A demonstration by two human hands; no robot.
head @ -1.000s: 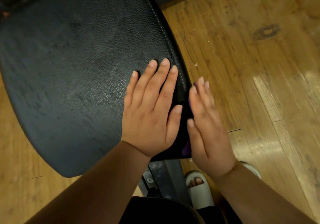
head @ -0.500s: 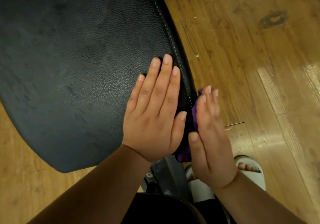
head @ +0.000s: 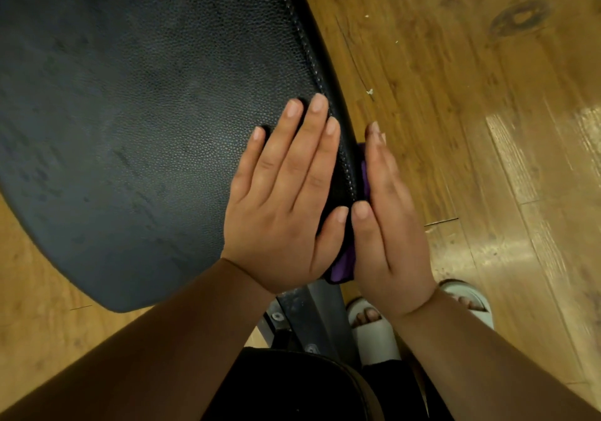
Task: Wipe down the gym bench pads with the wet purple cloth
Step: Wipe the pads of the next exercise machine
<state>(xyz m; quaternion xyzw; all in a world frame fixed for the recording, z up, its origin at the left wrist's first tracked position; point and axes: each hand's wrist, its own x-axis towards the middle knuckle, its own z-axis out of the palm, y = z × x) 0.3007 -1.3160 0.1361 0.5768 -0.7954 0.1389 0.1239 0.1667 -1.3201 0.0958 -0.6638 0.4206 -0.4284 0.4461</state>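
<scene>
Left hand [head: 286, 199]: you are laying it flat, fingers straight and together, on the black pebbled-leather bench pad [head: 146, 111]
Right hand [head: 387, 225]: you are pressing straight fingers on the wet purple cloth [head: 344, 264]; cloth is lying against the pad's right side
Progress: top is showing damp streaks, probably wiped; side edge probably underway
Hidden: your hands are covering most of the cloth; the frame is cutting off the pad's far end
</scene>
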